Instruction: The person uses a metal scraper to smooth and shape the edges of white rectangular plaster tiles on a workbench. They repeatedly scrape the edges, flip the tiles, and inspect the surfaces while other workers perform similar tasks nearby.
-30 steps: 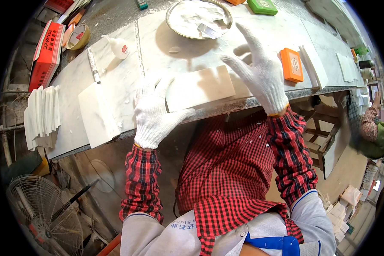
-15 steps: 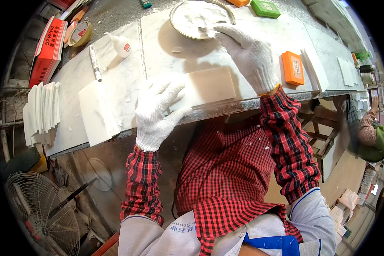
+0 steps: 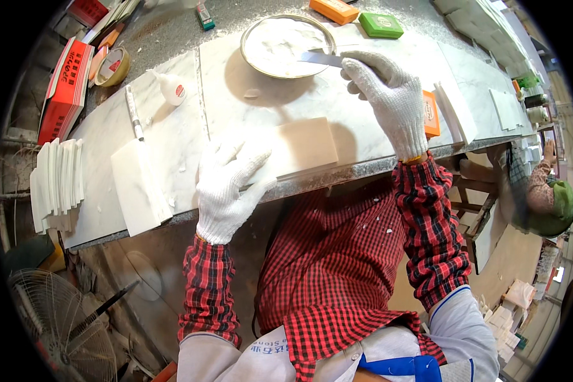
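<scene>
My right hand [image 3: 388, 95], in a white knit glove, is closed around a putty knife [image 3: 321, 58]. The flat metal blade reaches over the right rim of a round bowl [image 3: 243, 54] of white paste or powder [image 3: 277, 38]. Much of the handle is hidden in the glove. A rectangular beige-white stone tile [image 3: 309, 146] lies near the table's front edge. At its left end rests my gloved left hand [image 3: 226, 191], fingers spread and thumb along the near side. Glare blurs the spot where glove and tile meet.
Left of my left hand lie white tiles [image 3: 137, 184], a marker [image 3: 134, 113], a squeeze bottle [image 3: 170, 88] and upright tile strips [image 3: 57, 178]. An orange box [image 3: 430, 114] stands behind my right wrist. A green box [image 3: 381, 25] sits beyond. Another person [image 3: 547, 197] is far right.
My right hand has drawn back rightward from the bowl, and more of the knife blade shows. My left hand stays at the tile. The whole view has shifted slightly.
</scene>
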The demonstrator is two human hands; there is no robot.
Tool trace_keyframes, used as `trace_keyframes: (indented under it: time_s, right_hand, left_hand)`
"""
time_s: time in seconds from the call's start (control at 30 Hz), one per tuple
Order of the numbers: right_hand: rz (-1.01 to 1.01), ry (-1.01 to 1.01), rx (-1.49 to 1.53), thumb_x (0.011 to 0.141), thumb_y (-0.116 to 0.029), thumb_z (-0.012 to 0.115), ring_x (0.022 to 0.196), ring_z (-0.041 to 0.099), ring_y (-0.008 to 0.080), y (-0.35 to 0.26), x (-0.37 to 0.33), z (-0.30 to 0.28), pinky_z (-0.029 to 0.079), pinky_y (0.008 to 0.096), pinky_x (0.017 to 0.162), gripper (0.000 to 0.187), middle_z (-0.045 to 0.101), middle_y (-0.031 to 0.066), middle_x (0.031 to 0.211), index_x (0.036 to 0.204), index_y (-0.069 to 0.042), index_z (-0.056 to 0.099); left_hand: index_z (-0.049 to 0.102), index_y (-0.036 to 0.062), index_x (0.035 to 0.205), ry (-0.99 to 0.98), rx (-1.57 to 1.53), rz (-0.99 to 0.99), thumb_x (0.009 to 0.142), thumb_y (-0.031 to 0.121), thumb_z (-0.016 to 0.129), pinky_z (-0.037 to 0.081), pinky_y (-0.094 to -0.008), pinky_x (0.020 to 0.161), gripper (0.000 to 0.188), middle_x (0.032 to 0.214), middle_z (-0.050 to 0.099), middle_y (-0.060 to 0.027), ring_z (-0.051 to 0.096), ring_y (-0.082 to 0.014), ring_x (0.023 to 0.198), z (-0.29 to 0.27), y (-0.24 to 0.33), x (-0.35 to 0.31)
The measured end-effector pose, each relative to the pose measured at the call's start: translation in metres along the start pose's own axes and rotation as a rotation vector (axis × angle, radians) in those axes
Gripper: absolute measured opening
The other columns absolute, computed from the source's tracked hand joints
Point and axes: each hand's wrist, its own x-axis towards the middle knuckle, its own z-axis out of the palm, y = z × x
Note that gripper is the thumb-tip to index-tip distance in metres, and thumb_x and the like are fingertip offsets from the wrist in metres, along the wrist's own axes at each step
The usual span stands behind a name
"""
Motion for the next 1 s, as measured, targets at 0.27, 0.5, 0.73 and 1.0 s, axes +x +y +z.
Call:
trace_keyframes:
  time_s: [0.27, 0.5, 0.73, 1.0]
  right_hand:
    - [0.092, -0.033, 0.052, 0.097, -0.018, 0.07, 0.076, 0.07, 0.0093, 0.011, 0.006, 0.021, 0.055, 0.023, 0.068, 0.03, 0.077, 0.0055, 0.093, 0.122, -0.002, 0.074]
    - [0.252, 0.048, 0.23, 0.101, -0.019, 0.068, 0.079, 0.068, 0.0102, 0.014, -0.003, 0.022, 0.055, 0.0232, 0.069, 0.032, 0.076, 0.0101, 0.097, 0.125, 0.002, 0.071]
    - [0.354, 0.006, 0.332, 0.105, -0.015, 0.063, 0.076, 0.066, 0.0105, 0.005, -0.047, 0.011, 0.055, 0.022, 0.067, 0.033, 0.073, 0.0104, 0.097, 0.13, 0.007, 0.065]
    - [0.499, -0.055, 0.351, 0.1, -0.014, 0.068, 0.074, 0.068, 0.0098, 0.004, -0.106, 0.029, 0.054, 0.0239, 0.065, 0.029, 0.075, 0.0079, 0.092, 0.124, 0.002, 0.071]
  left_hand:
    - [0.068, 0.0039, 0.134, 0.02, -0.24, -0.163, 0.079, 0.007, 0.088, 0.042, -0.0426, 0.116, 0.059, 0.132, 0.069, -0.0123, 0.062, -0.0271, 0.127, -0.005, 0.002, -0.005]
    - [0.042, 0.0019, 0.156, 0.392, -0.726, -0.418, 0.098, -0.006, 0.06, 0.043, -0.0392, 0.114, 0.061, 0.132, 0.066, -0.012, 0.059, -0.0206, 0.129, 0.001, -0.006, -0.006]
    - [0.059, 0.0038, 0.144, 0.251, -0.287, -0.355, 0.1, -0.008, 0.052, 0.05, -0.0357, 0.107, 0.047, 0.134, 0.067, -0.0146, 0.067, -0.0236, 0.121, 0.007, -0.003, 0.003]
    - [0.069, 0.0047, 0.132, 0.303, 0.175, -0.15, 0.096, -0.012, 0.054, 0.056, -0.0373, 0.1, 0.043, 0.125, 0.071, -0.015, 0.069, -0.0251, 0.117, 0.017, -0.003, 0.008]
